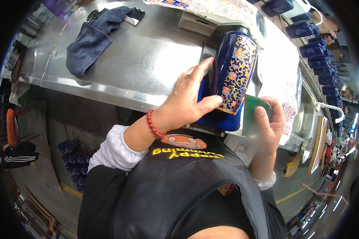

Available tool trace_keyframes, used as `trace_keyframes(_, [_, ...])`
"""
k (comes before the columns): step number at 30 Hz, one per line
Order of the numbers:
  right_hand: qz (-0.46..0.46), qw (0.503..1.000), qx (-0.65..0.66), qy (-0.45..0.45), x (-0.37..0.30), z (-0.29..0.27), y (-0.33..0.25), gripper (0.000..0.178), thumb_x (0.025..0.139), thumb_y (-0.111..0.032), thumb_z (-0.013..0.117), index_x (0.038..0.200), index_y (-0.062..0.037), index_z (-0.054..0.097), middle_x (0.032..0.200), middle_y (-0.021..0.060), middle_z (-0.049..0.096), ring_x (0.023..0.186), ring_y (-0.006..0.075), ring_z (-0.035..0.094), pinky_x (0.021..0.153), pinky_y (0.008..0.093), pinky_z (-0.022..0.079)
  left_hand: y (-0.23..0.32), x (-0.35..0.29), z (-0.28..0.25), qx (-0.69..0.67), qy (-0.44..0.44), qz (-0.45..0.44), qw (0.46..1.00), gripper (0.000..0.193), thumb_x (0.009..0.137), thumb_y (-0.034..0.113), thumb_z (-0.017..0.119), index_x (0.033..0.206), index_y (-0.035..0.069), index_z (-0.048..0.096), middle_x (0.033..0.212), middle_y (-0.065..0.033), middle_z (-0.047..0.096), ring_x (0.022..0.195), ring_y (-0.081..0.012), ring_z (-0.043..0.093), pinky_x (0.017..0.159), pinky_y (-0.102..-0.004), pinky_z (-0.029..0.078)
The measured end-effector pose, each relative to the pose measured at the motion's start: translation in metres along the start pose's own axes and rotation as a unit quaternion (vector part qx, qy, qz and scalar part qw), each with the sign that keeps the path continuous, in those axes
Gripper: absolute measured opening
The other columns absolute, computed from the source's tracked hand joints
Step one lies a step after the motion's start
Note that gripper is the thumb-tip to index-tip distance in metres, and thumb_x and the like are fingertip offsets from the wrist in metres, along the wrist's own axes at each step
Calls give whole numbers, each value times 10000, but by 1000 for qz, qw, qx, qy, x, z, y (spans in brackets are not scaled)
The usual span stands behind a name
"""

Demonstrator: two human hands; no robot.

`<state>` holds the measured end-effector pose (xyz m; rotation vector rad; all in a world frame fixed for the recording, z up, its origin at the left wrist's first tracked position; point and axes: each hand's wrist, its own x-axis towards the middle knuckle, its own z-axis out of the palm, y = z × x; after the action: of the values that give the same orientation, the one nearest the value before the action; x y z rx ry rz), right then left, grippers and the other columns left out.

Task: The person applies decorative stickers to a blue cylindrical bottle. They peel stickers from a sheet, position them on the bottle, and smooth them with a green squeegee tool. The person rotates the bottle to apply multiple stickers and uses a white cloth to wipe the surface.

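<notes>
A glossy dark-blue bottle (pixel 236 71) with a floral decal of orange, yellow and pale blue lies on its side, neck away from me, on a blue pad (pixel 226 122). My left hand (pixel 188 94) steadies it from the left. Its thumb presses near the base and the index finger reaches along the side; the other fingers are partly hidden. To the right of the base, my right hand (pixel 270 119) grips a flat green scraper (pixel 251 113) between thumb and fingers, slightly blurred. The scraper's edge is close to the bottle; whether they touch I cannot tell.
A crumpled grey-blue cloth (pixel 92 42) lies on the steel worktable (pixel 147 51). Printed decal sheets (pixel 223 10) cover its far side, near a whitish block (pixel 196 24). Several blue bottles (pixel 319 61) line a rack at right, beyond a steel sink (pixel 306 105). More bottles (pixel 73 161) stand below left.
</notes>
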<state>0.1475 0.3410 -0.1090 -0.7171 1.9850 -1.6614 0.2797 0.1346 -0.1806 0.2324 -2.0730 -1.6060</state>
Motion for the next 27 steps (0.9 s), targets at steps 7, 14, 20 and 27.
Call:
trace_keyframes(7, [-4,998,-45,-37,6,4,-17,275,941,-107,714,1152,14,585,1005,49,626,919,86,583,811,226,478,7,3,5,-42,53,-13,998,709,855,231,722,1438,-25,409,1265,-286,582,1182,-407,561,1030,-460,431])
trace_keyframes(14, [17,999,-19,-37,3,11,-19,239,935,-83,701,1126,11,591,993,50,631,912,90,586,813,232,478,17,3,-5,-57,13,-95,994,661,865,130,676,1445,-43,410,1349,-212,546,1243,-274,520,1079,-386,391])
trace_keyframes(20, [52,996,-40,-61,3,21,-41,204,919,-47,657,1104,22,606,971,69,646,847,111,607,755,255,497,21,6,-1,-60,39,-62,996,628,843,120,671,1406,-42,444,1193,-201,613,1026,-263,581,943,-391,449])
trace_keyframes(27, [-104,941,-288,-142,24,34,-70,216,849,-20,661,1057,33,643,860,152,669,739,247,672,697,328,519,15,4,-5,-46,54,-38,997,607,812,120,683,1364,-29,480,1046,-193,634,849,-282,601,846,-407,482])
